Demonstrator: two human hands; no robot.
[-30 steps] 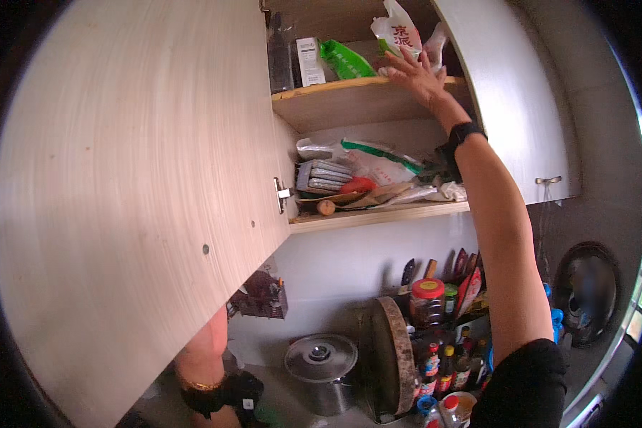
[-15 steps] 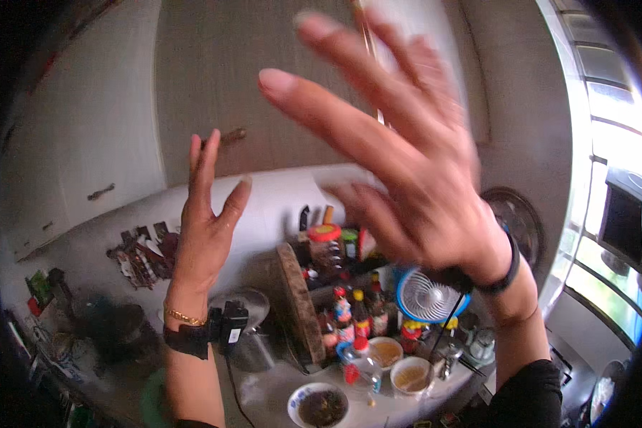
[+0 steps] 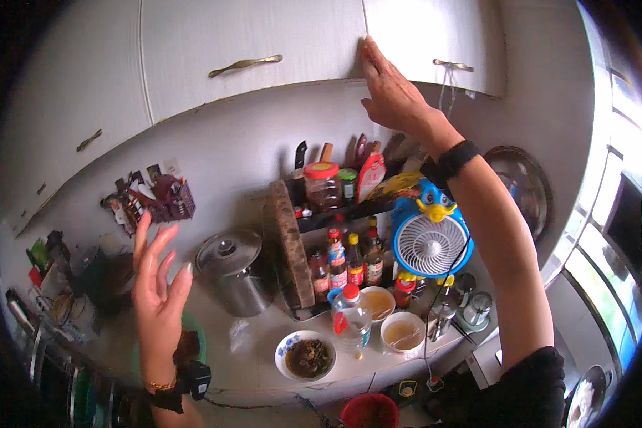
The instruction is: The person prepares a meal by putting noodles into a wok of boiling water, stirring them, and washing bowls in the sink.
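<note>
Left hand (image 3: 160, 285) raised at left, fingers spread, holding nothing. Lidded steel pot (image 3: 246, 296) right of it, far side of table (image 3: 221, 357). Cabinet door (image 3: 185, 43) above, closed. Patterned bowl (image 3: 282, 359) nearer, dark food inside. Right hand (image 3: 396, 96) flat, empty, fingertips at door's right seam; contact uncertain. Blue fan (image 3: 431, 246) beside right forearm.

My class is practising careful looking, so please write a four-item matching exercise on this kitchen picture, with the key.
Column one:
1. Right grip
2. Fan
3. Lidded pot
4. Patterned bowl

Column two:
A. Holds dark food
B. Silver-coloured metal
C. Up at the seam between two cupboard doors
D. Blue, with a white grille

Pairs: 1-C, 2-D, 3-B, 4-A
</note>
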